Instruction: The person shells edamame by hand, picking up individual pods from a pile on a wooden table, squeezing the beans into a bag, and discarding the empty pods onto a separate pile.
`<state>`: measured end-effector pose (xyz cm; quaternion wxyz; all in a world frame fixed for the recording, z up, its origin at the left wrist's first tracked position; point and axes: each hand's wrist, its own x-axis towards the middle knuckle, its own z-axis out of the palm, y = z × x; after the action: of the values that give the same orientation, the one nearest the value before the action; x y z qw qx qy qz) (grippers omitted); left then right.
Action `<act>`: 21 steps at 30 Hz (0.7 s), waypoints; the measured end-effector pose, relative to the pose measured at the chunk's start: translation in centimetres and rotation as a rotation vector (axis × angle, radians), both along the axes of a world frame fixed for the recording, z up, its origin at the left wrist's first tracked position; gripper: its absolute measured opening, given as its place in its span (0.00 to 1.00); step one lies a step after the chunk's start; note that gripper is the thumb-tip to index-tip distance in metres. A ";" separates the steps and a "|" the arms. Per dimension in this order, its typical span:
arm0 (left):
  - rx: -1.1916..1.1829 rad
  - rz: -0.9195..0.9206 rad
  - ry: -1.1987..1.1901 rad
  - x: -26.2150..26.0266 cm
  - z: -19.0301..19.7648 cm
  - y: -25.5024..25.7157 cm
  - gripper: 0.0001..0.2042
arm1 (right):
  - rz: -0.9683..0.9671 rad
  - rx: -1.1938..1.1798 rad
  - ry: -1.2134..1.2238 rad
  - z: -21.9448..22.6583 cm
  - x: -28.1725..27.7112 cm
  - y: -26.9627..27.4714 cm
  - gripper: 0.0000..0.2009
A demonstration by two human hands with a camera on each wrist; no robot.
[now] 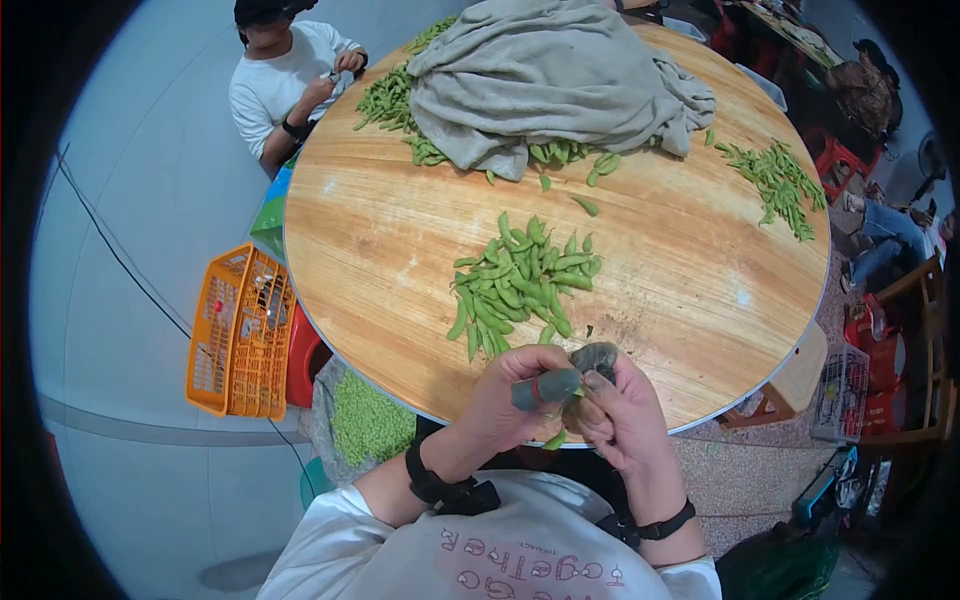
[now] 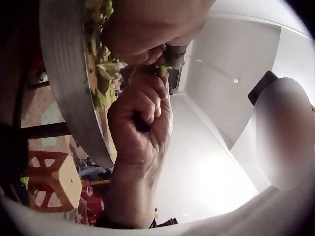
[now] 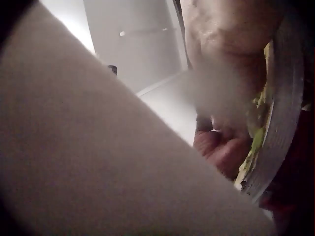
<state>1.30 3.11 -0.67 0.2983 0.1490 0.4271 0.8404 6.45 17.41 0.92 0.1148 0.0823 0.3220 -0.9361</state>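
In the head view, both hands meet at the near table edge over a green soybean pod (image 1: 580,392). My left hand (image 1: 500,400) pinches it, its thumb wearing a grey-green cover (image 1: 547,389) with a red band. My right hand (image 1: 632,412) grips at the pod from the other side, fingers curled; a dark grey cover (image 1: 595,356) shows at the fingertips. Another piece of pod (image 1: 555,440) hangs just below the hands. Beyond them lies a loose pile of pods (image 1: 520,280). In the left wrist view, the right hand (image 2: 142,113) is curled close beside the covered thumb.
A grey cloth (image 1: 560,80) covers a heap on the round wooden table (image 1: 380,260). More pods (image 1: 775,185) lie at the right. Shelled beans (image 1: 370,420) fill a bag at lower left, near an orange crate (image 1: 235,330). Another person (image 1: 290,85) sits at the far left.
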 end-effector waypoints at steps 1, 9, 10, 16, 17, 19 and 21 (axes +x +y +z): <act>0.022 0.037 -0.078 -0.1 0.0 -0.1 0.05 | -0.003 -0.002 0.005 0.0 0.0 -0.2 0.06; -0.312 0.222 0.141 -0.2 1.1 -0.1 0.03 | -0.014 0.599 0.129 -0.1 0.5 -0.1 0.05; -0.244 0.155 0.109 -0.2 1.4 -0.1 0.05 | -0.014 0.602 0.131 0.0 0.5 0.0 0.05; -0.248 0.066 0.067 -0.5 1.2 -1.1 0.10 | 0.132 0.468 0.144 1.0 0.8 -0.3 0.08; -0.199 0.046 -0.016 -0.7 1.3 -1.2 0.11 | 0.166 0.398 0.114 1.1 0.8 -0.2 0.09; -0.225 0.040 -0.019 -0.9 1.5 -1.5 0.11 | 0.204 0.329 0.082 1.3 0.8 -0.1 0.10; -0.252 0.031 -0.021 -0.8 1.8 -1.7 0.11 | 0.216 0.213 0.053 1.5 0.7 -0.2 0.10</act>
<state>0.46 1.43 1.10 0.3059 0.0950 0.5285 0.7862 7.16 17.25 2.42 0.1970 0.0339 0.4294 -0.8807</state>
